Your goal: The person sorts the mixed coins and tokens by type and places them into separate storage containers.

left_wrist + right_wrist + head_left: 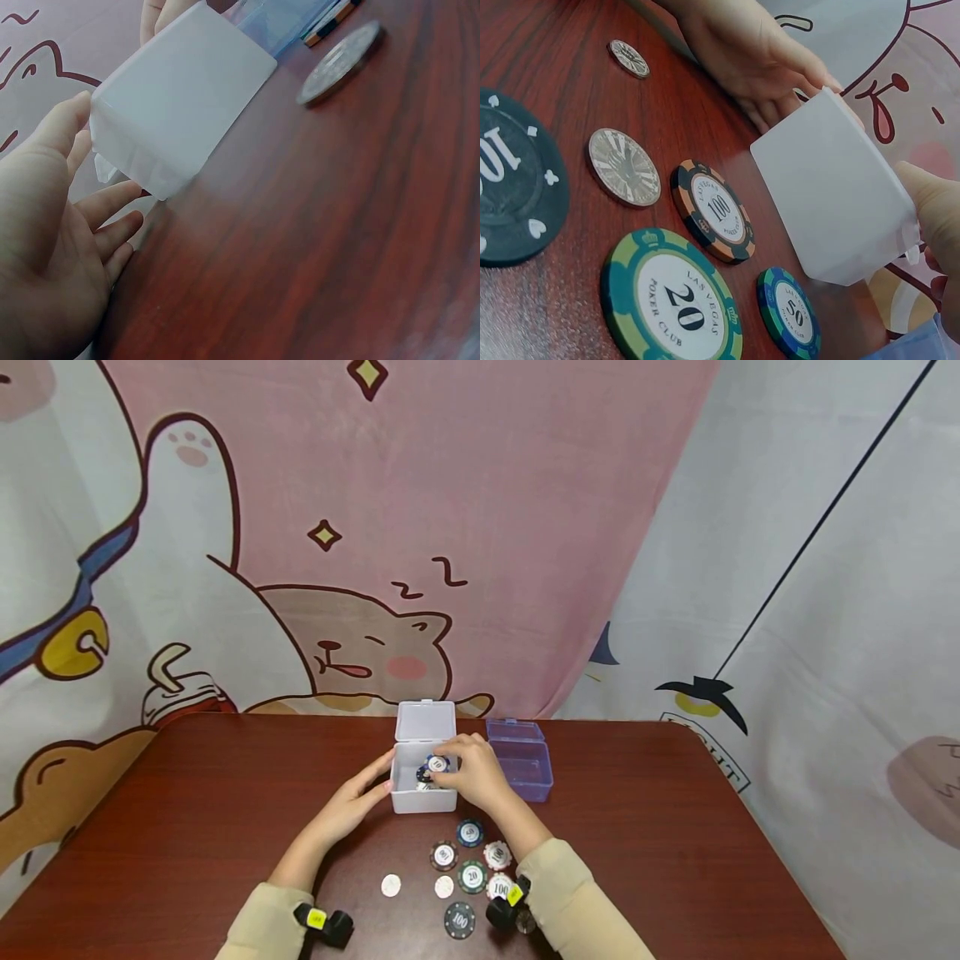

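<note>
A small white plastic box [423, 802] stands on the table with its lid raised at the back. My left hand [348, 807] rests against the box's left side, fingers extended and fingertips touching the wall. Between thumb and fingers, my right hand [482, 774] pinches a blue-rimmed poker chip [437, 765] marked 10, held over the box's opening. Under it, a black-and-white chip [423, 774] shows inside the box. In the right wrist view, the white box [832, 195] hides the pinched chip.
A purple translucent box [529, 790], lid raised, stands just right of the white one. In front lie a blue chip [470, 832], a brown-orange chip [444, 856], a green chip [472, 877], a black chip [460, 920], two red-white chips [497, 855] and silver coins [391, 885].
</note>
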